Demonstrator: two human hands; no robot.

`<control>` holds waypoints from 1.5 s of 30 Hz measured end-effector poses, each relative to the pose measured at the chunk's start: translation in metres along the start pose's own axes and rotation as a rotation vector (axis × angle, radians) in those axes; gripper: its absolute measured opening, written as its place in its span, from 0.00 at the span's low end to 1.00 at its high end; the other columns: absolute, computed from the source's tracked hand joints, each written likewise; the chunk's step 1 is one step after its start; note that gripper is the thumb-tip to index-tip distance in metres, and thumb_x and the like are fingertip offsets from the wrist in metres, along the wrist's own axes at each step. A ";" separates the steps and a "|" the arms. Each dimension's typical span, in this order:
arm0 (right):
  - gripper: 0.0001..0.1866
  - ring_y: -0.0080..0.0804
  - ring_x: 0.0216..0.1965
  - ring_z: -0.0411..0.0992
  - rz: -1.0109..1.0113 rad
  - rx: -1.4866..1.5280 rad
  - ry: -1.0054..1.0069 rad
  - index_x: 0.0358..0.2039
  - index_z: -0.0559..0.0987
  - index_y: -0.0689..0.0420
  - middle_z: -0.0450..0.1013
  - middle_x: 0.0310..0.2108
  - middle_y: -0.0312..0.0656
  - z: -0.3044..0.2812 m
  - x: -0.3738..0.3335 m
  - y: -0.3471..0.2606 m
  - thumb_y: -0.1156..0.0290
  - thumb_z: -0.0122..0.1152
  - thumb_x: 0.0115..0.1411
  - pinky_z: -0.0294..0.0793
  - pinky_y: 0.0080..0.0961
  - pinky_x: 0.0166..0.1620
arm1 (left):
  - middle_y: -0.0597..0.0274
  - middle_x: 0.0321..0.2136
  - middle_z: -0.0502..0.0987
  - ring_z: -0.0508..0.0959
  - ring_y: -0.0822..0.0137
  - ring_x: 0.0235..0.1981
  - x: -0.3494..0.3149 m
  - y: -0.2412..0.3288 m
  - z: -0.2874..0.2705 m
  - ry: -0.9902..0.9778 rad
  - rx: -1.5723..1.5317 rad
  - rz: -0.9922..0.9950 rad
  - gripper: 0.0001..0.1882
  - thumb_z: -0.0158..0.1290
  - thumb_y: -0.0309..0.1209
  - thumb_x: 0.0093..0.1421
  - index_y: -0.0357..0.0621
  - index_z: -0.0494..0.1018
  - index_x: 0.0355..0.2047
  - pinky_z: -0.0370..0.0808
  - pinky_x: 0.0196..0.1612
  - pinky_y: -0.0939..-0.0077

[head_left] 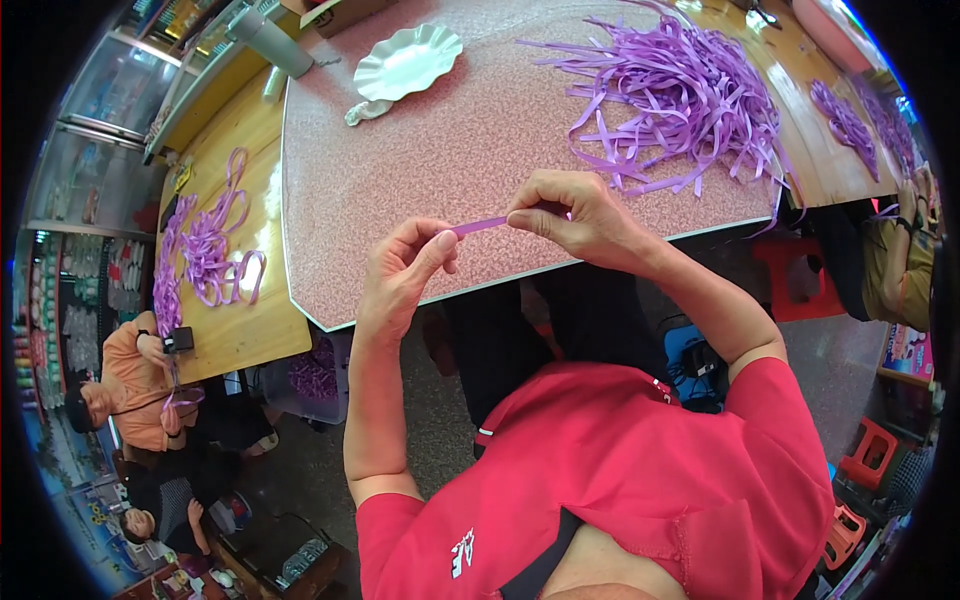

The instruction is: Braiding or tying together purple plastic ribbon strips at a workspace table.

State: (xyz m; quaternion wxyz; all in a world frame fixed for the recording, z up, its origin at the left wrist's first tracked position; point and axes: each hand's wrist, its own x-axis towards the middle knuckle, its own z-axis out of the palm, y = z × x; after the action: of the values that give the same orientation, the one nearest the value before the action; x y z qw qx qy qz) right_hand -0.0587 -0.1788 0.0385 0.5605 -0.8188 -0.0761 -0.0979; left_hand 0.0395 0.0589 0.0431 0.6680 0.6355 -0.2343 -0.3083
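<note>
A short stretch of purple ribbon [482, 226] runs taut between my two hands, just over the near edge of the pink speckled table mat [440, 150]. Its left end is pinched between the thumb and fingers of my left hand [408, 262]. My right hand [578, 218] is closed on the other end, a little higher and to the right. Beyond my right hand, a big loose heap of purple ribbons [690, 95] covers the far right of the mat.
A white scalloped dish [410, 62] lies at the far left of the mat, near a grey-green tumbler [270, 42]. More purple ribbons [215, 245] rest on the wooden table at left. A person in orange [140, 375] handles ribbon there; another person [895, 250] sits at far right. Red stools [795, 280] stand on the floor.
</note>
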 end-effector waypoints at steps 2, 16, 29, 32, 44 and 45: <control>0.09 0.30 0.37 0.75 -0.158 -0.134 0.053 0.40 0.81 0.61 0.77 0.35 0.42 0.000 0.004 0.004 0.74 0.67 0.59 0.74 0.25 0.41 | 0.67 0.28 0.76 0.75 0.77 0.30 -0.001 0.000 0.003 -0.022 0.008 0.001 0.10 0.56 0.32 0.66 0.36 0.76 0.40 0.72 0.38 0.81; 0.13 0.20 0.32 0.73 -0.002 0.178 0.091 0.44 0.82 0.60 0.76 0.31 0.36 0.033 0.005 -0.008 0.70 0.69 0.59 0.71 0.20 0.34 | 0.66 0.28 0.77 0.75 0.74 0.31 0.000 0.002 0.011 -0.041 0.036 -0.043 0.09 0.55 0.32 0.66 0.38 0.77 0.38 0.72 0.40 0.77; 0.06 0.16 0.24 0.62 -0.100 -0.034 0.162 0.36 0.85 0.55 0.70 0.24 0.32 0.022 0.005 -0.004 0.75 0.69 0.57 0.60 0.20 0.26 | 0.63 0.34 0.77 0.76 0.73 0.37 -0.002 -0.002 0.019 0.117 0.243 0.136 0.11 0.53 0.32 0.68 0.37 0.77 0.42 0.73 0.45 0.75; 0.05 0.16 0.24 0.62 -0.102 -0.004 0.181 0.35 0.85 0.56 0.69 0.24 0.32 0.024 0.004 -0.004 0.75 0.69 0.57 0.59 0.20 0.26 | 0.59 0.34 0.79 0.78 0.68 0.36 0.002 0.002 0.029 0.133 0.564 0.455 0.09 0.57 0.27 0.63 0.40 0.77 0.43 0.72 0.45 0.76; 0.05 0.17 0.25 0.64 -0.104 0.000 0.186 0.34 0.84 0.59 0.71 0.25 0.34 0.022 0.003 -0.007 0.74 0.69 0.57 0.62 0.19 0.26 | 0.62 0.34 0.76 0.77 0.63 0.38 0.009 -0.005 0.035 0.230 1.160 0.793 0.05 0.57 0.25 0.60 0.44 0.73 0.36 0.61 0.60 0.58; 0.05 0.16 0.25 0.65 -0.098 0.013 0.180 0.34 0.84 0.59 0.71 0.25 0.34 0.021 0.003 -0.008 0.74 0.69 0.57 0.62 0.19 0.27 | 0.62 0.34 0.76 0.77 0.63 0.38 0.009 -0.006 0.034 0.230 1.161 0.793 0.05 0.57 0.25 0.60 0.44 0.73 0.36 0.61 0.60 0.58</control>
State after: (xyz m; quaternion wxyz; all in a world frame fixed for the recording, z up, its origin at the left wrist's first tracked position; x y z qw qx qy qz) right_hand -0.0557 -0.1561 0.0390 0.5648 -0.7985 -0.0661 -0.1977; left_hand 0.0207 0.0287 0.0396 0.3040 0.7840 -0.5024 0.2015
